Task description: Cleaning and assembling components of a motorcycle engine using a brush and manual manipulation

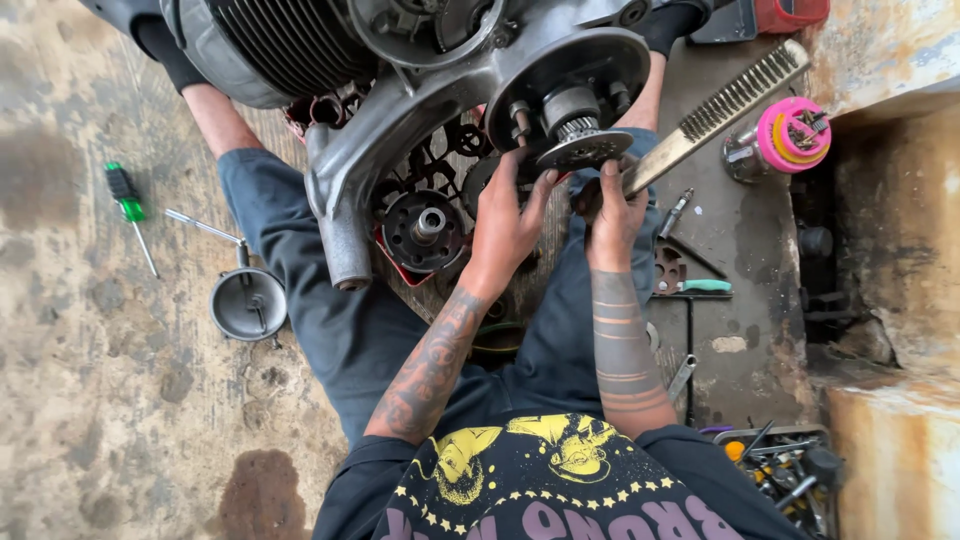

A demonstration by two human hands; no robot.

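An engine (300, 40) with a grey metal casing (400, 110) lies on the floor between my outstretched legs. A round metal disc (590, 148) with a toothed hub sits on the casing's open side. My left hand (505, 225) reaches up, and its fingertips grip the disc's lower left edge. My right hand (612, 215) is closed around the handle of a long wire brush (735, 98). The brush's bristle end points up and to the right, away from the disc. Both hands are close together just below the disc.
A round black gear part (425, 228) sits below the casing. On the floor at left lie a green-handled screwdriver (125, 195) and a round metal cover (247, 302). At right are a pink-lidded jar (790, 135), a green-handled tool (705, 286) and a tray of tools (785, 470).
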